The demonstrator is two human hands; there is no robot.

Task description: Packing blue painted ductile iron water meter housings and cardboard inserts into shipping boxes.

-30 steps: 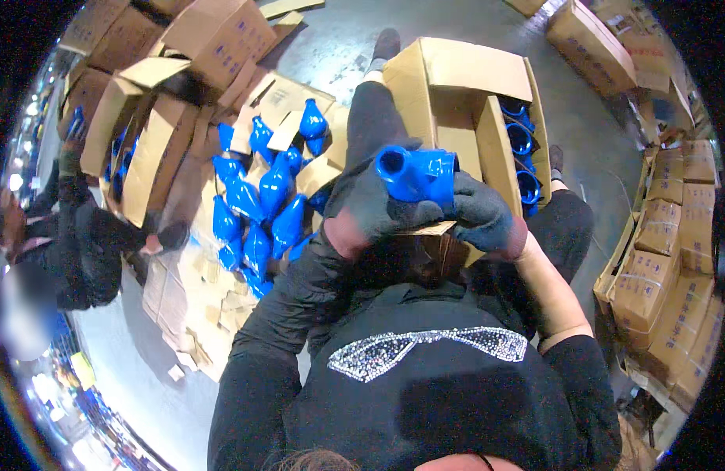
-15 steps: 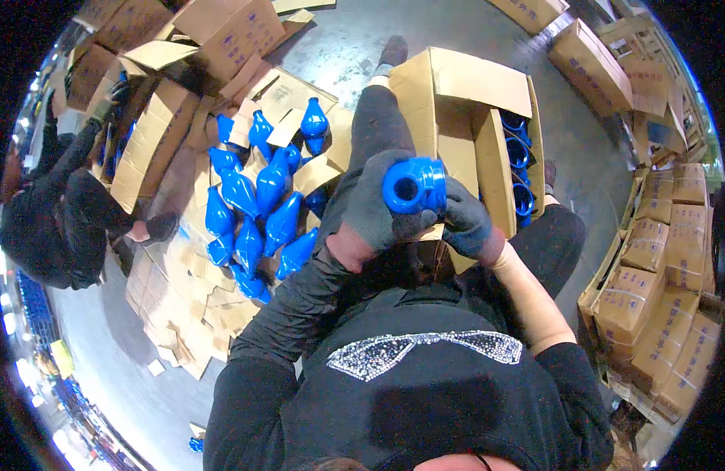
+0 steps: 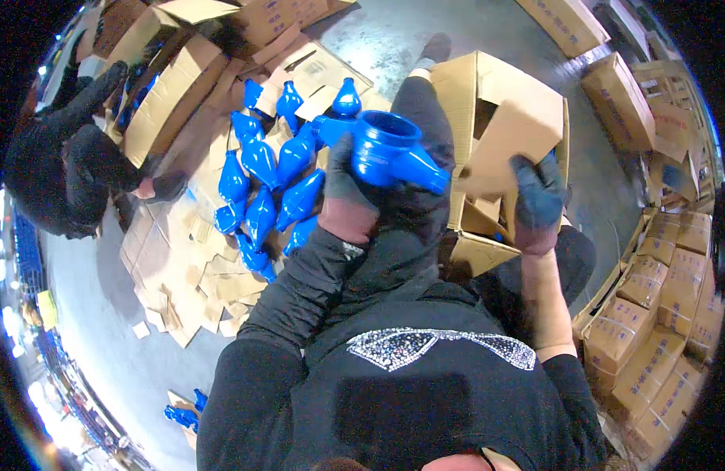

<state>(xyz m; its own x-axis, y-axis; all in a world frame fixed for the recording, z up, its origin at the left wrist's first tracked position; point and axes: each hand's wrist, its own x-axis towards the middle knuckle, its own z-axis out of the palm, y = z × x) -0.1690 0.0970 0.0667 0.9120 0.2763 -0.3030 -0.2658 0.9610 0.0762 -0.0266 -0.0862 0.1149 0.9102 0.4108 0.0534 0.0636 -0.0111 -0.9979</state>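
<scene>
My left hand (image 3: 350,192), in a dark glove, is closed on a glossy blue water meter housing (image 3: 376,153). The housing has a wide round cup facing up and a tapered pipe end on either side. Over the open cardboard box (image 3: 466,102) at my right, my gloved right hand (image 3: 538,195) grips the edge of a brown cardboard sheet (image 3: 510,145). That sheet lies tilted across the box opening and hides most of what is inside. Several more blue housings (image 3: 259,162) lie in a group on cardboard to the left.
Flattened and torn cardboard (image 3: 162,259) covers floor at the left. A co-worker (image 3: 60,177) in dark clothes bends beside another open box (image 3: 178,98) at the far left. Strapped cartons (image 3: 637,314) are stacked on the right, with a tall carton (image 3: 620,102) behind them.
My right hand has left the housing and moved right, onto the cardboard sheet over the box. The left hand now holds the housing alone, turned with its cup upward. The view has shifted.
</scene>
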